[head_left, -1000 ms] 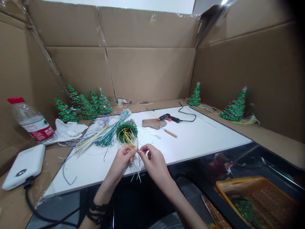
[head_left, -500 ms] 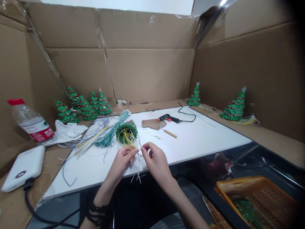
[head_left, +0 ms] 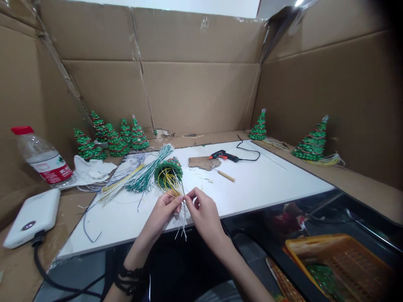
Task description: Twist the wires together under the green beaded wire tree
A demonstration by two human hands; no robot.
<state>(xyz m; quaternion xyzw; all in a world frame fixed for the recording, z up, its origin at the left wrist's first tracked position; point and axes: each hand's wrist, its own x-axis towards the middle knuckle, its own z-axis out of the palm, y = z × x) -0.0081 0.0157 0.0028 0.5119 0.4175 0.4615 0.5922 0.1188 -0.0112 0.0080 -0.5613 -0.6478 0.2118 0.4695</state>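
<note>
A small green Christmas tree lies on its side on the white board, its hollow base turned toward me. Yellow and white wires spill out of that base. My left hand pinches the bundle of wires just below the tree. Close against it, my right hand has thumb and fingertips closed on wire at the bundle's right side; which strand is too small to tell. Loose white wire ends hang below my fingers over the board's front edge.
Cut green and white wires lie left of the tree. Beyond are a glue gun, a wooden-handled awl and a cardboard scrap. A bottle and power bank stand left; an orange basket sits lower right.
My right hand has moved slightly left, and its fingertips now meet my left hand at the wires. The tree stays in place on the board.
</note>
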